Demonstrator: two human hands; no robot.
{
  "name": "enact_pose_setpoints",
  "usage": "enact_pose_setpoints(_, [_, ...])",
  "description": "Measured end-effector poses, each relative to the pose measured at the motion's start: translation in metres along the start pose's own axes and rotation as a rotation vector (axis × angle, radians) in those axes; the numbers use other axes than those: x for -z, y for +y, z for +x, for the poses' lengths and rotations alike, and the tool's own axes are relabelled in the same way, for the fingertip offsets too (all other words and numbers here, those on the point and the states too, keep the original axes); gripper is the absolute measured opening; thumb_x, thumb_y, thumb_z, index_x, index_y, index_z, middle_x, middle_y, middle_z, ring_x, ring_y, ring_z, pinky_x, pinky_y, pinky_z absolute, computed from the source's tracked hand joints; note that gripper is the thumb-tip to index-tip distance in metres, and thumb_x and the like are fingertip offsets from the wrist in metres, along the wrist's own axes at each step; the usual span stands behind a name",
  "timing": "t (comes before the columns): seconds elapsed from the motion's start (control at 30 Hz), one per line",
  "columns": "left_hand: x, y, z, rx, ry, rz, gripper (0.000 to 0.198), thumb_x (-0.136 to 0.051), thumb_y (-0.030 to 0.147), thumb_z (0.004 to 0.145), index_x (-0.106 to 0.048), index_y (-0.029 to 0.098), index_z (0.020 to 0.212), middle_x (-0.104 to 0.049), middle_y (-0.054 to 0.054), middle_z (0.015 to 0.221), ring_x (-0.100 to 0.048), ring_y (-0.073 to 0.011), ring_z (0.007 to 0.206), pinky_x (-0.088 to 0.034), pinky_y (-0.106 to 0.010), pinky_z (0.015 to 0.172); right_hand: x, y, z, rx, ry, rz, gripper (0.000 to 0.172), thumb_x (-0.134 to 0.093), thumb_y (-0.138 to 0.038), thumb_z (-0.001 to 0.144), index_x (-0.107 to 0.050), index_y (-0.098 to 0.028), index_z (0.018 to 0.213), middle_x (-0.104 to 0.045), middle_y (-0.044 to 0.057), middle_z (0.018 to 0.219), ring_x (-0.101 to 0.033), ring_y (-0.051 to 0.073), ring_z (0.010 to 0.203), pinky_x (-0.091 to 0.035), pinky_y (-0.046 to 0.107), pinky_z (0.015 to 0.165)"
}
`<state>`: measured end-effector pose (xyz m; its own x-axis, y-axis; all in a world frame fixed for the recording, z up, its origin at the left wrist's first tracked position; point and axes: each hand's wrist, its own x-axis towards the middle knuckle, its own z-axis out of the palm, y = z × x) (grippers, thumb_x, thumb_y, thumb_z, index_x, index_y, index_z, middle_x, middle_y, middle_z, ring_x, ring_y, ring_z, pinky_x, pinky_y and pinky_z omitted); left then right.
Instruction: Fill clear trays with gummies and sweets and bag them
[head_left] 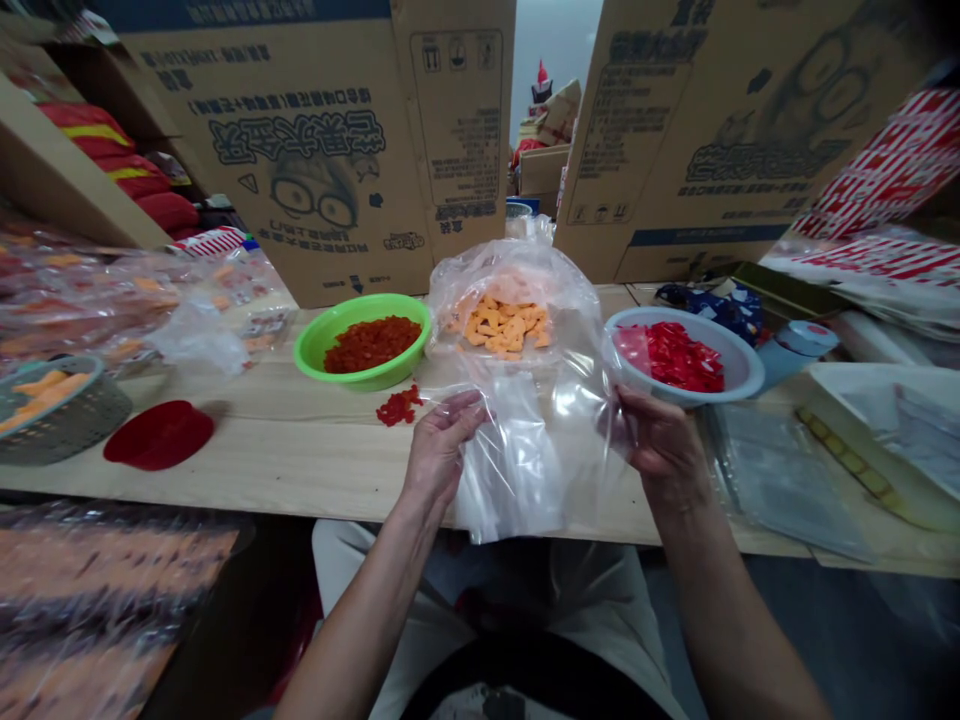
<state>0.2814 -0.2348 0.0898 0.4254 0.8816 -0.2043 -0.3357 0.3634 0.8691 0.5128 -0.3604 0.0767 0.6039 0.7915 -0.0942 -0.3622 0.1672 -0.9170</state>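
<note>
Forearms (371, 610) foremost; left grip (444, 440), right grip (660, 438) both pinching clear plastic (581, 400) over table (300, 460).

A pale wood table (300, 450) crosses the room. Along its far edge stand two tall brown cartons (322, 170), their print upside down. Beyond it, in the gap between them, shows a light grey-blue wall (556, 45). Past its left end sit red packs (112, 155); beneath its right part, grey floor (847, 640) lies in shadow.
</note>
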Motion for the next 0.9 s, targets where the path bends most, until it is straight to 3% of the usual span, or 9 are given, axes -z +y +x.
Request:
enact_pose_setpoints(0.13, [0.001,0.001,-0.001,-0.004,-0.044,0.007,0.041,-0.090,0.030,0.060,-0.074,0.014,0.095,-0.073,-0.005,0.079,-0.066,-0.0136,0.076,-0.047,-0.022,0.073,-0.003,-0.005,-0.006,-0.206,-0.077,0.236,0.014,-0.077,-0.024,0.066,-0.066,-0.018,0.074,-0.061,0.002,0.064,-0.056,0.011,0.051,-0.053,0.019,0.045])
enact_pose_setpoints(0.3, [-0.001,0.003,-0.003,-0.041,-0.049,-0.046,0.043,-0.092,0.025,0.055,-0.074,0.014,0.092,-0.070,-0.001,0.075,-0.063,-0.0097,0.069,-0.047,-0.021,0.073,-0.005,-0.010,-0.010,-0.327,-0.166,0.395,0.017,-0.079,-0.019,0.064,-0.066,-0.015,0.074,-0.058,0.000,0.061,-0.048,0.006,0.044,-0.043,0.012,0.035])
enact_pose_setpoints(0.47, [0.000,0.000,-0.002,-0.070,-0.058,-0.043,0.044,-0.092,0.022,0.054,-0.074,0.014,0.093,-0.064,0.003,0.068,-0.056,-0.0060,0.064,-0.044,-0.018,0.070,-0.005,-0.011,-0.013,-0.299,-0.202,0.340,0.017,-0.078,-0.023,0.067,-0.066,-0.015,0.075,-0.064,0.003,0.066,-0.045,0.005,0.041,-0.037,0.011,0.032])
enact_pose_setpoints(0.63, [0.005,-0.006,0.002,-0.066,-0.054,-0.051,0.043,-0.091,0.023,0.057,-0.072,0.014,0.094,-0.065,0.003,0.069,-0.055,-0.0052,0.063,-0.043,-0.017,0.069,-0.010,-0.019,-0.020,-0.251,-0.155,0.268,0.018,-0.077,-0.025,0.066,-0.067,-0.016,0.077,-0.071,0.007,0.077,-0.047,0.007,0.043,-0.036,0.015,0.033])
enact_pose_setpoints(0.8, [0.004,-0.007,0.001,0.038,-0.137,0.001,0.046,-0.081,0.028,0.072,-0.065,0.015,0.113,-0.071,-0.004,0.081,-0.062,-0.0098,0.067,-0.042,-0.018,0.062,-0.022,-0.032,-0.031,-0.202,-0.139,0.220,0.021,-0.079,-0.028,0.061,-0.067,-0.018,0.075,-0.072,0.006,0.074,-0.044,0.006,0.041,-0.036,0.017,0.034])
enact_pose_setpoints(0.9, [0.005,-0.007,0.001,0.071,-0.173,0.134,0.051,-0.068,0.024,0.080,-0.051,0.016,0.127,-0.072,-0.011,0.102,-0.067,-0.0152,0.074,-0.044,-0.021,0.060,-0.027,-0.038,-0.039,-0.168,-0.129,0.221,0.022,-0.079,-0.028,0.062,-0.069,-0.020,0.080,-0.070,0.003,0.071,-0.048,0.007,0.044,-0.039,0.017,0.038])
